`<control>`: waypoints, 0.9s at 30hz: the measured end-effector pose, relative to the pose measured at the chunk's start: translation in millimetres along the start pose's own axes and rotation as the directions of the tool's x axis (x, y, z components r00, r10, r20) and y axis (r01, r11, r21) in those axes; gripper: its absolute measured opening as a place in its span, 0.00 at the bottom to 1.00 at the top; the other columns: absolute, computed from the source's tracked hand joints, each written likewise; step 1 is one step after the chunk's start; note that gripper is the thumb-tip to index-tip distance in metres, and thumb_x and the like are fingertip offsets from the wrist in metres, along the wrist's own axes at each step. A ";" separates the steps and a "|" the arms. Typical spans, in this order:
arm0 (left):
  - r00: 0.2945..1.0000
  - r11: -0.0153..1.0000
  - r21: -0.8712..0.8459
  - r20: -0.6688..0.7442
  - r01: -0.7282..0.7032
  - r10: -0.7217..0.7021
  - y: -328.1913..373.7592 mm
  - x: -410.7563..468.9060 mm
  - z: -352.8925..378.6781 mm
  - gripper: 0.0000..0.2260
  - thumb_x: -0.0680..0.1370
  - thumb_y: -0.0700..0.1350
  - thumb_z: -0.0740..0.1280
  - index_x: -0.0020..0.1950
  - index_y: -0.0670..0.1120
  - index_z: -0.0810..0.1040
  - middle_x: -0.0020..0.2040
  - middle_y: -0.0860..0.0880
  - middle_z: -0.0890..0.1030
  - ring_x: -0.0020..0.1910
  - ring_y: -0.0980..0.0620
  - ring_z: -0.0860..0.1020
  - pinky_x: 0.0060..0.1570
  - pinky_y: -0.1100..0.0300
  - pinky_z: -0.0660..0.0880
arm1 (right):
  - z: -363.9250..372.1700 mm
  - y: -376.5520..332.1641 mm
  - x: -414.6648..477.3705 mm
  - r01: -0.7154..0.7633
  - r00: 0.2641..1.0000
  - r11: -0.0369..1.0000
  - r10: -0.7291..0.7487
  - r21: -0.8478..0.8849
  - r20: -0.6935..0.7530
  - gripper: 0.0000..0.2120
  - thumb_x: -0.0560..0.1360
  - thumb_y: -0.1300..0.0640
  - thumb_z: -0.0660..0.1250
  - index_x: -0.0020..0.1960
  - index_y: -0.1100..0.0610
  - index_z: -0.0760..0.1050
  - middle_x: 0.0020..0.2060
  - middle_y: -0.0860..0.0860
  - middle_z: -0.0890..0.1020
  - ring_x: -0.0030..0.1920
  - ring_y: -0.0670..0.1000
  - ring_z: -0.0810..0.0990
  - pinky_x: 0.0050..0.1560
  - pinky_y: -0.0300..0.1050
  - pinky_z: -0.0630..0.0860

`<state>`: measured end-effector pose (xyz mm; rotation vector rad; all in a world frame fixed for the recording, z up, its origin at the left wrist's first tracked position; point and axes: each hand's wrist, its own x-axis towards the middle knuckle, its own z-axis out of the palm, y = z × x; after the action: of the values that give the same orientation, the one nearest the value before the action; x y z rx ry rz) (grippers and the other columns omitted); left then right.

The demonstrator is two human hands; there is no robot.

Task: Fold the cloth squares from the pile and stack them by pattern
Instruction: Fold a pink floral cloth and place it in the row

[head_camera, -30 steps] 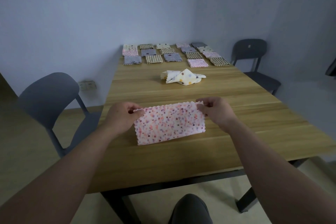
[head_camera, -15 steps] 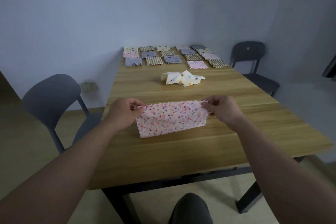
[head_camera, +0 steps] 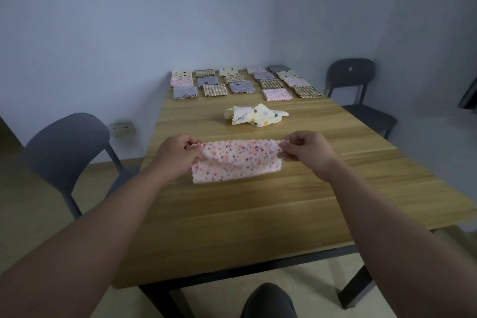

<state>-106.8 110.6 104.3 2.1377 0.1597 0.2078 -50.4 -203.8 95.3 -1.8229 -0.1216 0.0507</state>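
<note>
At the centre of the head view, a pink dotted cloth hangs as a wide strip between two hands, its lower edge touching the wooden table. The left hand pinches the cloth's upper left corner with curled fingers, and the right hand pinches the upper right corner between thumb and fingertips, so the top edge is pulled nearly straight. Just above the held cloth in the frame, apart from it, lies a crumpled cream cloth with large coloured dots. Higher up, at the table's far end, folded squares sit in rows: checked, grey, pink and cream ones side by side. A grey chair stands at the left of the frame beside a wall socket, and a dark chair at the upper right.
</note>
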 end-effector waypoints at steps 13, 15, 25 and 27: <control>0.941 0.893 0.306 0.183 -0.330 0.285 -67.8 -74.1 44.4 0.07 0.80 0.42 0.67 0.48 0.54 0.79 0.54 0.57 0.80 0.56 0.59 0.77 0.53 0.63 0.74 | 7.0 63.7 -59.6 -0.023 1.000 0.950 0.018 -0.312 -0.019 0.07 0.75 0.51 0.74 0.43 0.55 0.85 0.41 0.54 0.86 0.47 0.58 0.83 0.51 0.55 0.79; 0.927 0.865 0.341 0.216 -0.367 0.308 -72.4 -80.5 44.0 0.05 0.80 0.43 0.67 0.48 0.54 0.78 0.54 0.57 0.80 0.56 0.59 0.77 0.55 0.57 0.77 | 10.2 63.3 -65.8 -0.016 1.000 0.930 0.009 -0.368 -0.020 0.08 0.76 0.49 0.73 0.43 0.53 0.85 0.41 0.51 0.86 0.46 0.54 0.83 0.49 0.50 0.79; 0.944 0.778 0.535 0.180 -0.329 0.276 -20.6 -59.6 83.5 0.18 0.84 0.48 0.58 0.73 0.47 0.73 0.72 0.50 0.73 0.69 0.48 0.72 0.68 0.50 0.70 | 67.8 34.8 -54.8 0.318 0.935 0.616 -0.330 -0.721 0.130 0.17 0.80 0.60 0.63 0.68 0.58 0.77 0.66 0.54 0.80 0.68 0.55 0.74 0.69 0.49 0.71; 0.944 0.770 0.548 0.231 -0.328 0.237 -16.6 -47.2 99.6 0.21 0.83 0.46 0.58 0.76 0.46 0.68 0.76 0.48 0.69 0.73 0.46 0.68 0.73 0.48 0.65 | 84.5 32.3 -47.3 0.292 0.956 0.628 -0.209 -0.722 0.205 0.21 0.81 0.63 0.59 0.73 0.61 0.71 0.72 0.56 0.73 0.74 0.55 0.67 0.73 0.47 0.64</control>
<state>-132.5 29.0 32.9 2.7825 -0.2267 0.1873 -104.0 -135.8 41.3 -2.6229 -0.5428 -0.1285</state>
